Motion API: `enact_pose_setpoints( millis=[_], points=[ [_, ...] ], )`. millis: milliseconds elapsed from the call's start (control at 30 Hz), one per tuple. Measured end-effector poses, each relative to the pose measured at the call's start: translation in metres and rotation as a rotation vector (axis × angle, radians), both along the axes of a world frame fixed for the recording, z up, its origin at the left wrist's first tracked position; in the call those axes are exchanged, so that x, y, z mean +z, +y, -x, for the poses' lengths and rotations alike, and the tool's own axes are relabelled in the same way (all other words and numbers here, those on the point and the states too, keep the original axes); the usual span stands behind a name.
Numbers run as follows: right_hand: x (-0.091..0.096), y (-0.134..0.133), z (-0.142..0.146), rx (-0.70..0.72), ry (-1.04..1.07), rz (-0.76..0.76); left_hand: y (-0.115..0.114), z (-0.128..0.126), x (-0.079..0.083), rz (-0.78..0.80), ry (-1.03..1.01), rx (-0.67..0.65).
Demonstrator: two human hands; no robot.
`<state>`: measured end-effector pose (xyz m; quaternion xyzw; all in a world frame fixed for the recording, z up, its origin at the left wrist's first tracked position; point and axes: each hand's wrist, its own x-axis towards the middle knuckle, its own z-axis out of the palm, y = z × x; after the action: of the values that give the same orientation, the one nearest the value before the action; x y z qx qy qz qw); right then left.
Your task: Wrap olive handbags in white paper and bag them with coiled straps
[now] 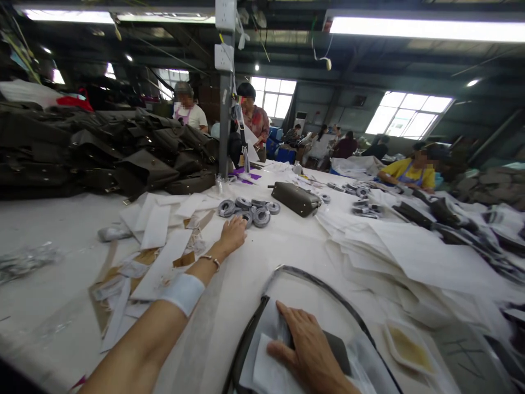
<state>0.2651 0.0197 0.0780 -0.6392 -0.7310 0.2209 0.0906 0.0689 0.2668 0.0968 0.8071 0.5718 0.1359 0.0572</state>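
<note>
My left hand (232, 234) is stretched far out over the white table (57, 230), its fingers reaching the nearest of several grey tape rolls (250, 210); whether they grip one is hidden. A bracelet and a white wrist band sit on that arm. My right hand (305, 347) lies flat, fingers apart, on a dark bag (336, 350) with a black strap (311, 276) and white paper stuffing (270, 372) close to me.
A dark handbag (296, 198) lies beyond the rolls. White paper strips (156, 227) are scattered at left, stacked white sheets (410, 257) at right. Dark bags (102, 153) are piled at far left. A grey post (224, 109) stands mid-table. Other people work at the far side.
</note>
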Motion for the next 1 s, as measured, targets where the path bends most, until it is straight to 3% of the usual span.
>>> enact_pose_setpoints(
  millis=[100, 233, 400, 533, 733, 867, 1000],
  points=[
    [0.000, 0.000, 0.000, -0.026, 0.010, 0.000, 0.024, -0.002, -0.015, 0.033, 0.014, 0.073],
    [-0.002, -0.001, 0.000, -0.033, 0.048, -0.030, 0.025, 0.004, -0.026, 0.075, 0.032, 0.128],
    [0.002, 0.000, -0.001, -0.045, 0.066, -0.021, 0.023, 0.003, -0.018, 0.112, 0.062, 0.107],
    [0.000, 0.002, 0.000, -0.040, 0.040, -0.013, 0.026, -0.011, -0.009, 0.127, 0.055, 0.171],
    [-0.040, 0.011, -0.018, 0.085, -0.049, -0.103, 0.017, -0.024, 0.002, 0.169, -0.036, 0.234],
    [-0.068, 0.019, -0.037, 0.199, -0.060, -0.248, -0.003, -0.038, 0.017, 0.173, -0.120, 0.070],
    [-0.079, 0.019, -0.046, 0.234, -0.075, -0.334, -0.050, -0.080, 0.024, 0.224, -0.195, -0.348]
  ],
)
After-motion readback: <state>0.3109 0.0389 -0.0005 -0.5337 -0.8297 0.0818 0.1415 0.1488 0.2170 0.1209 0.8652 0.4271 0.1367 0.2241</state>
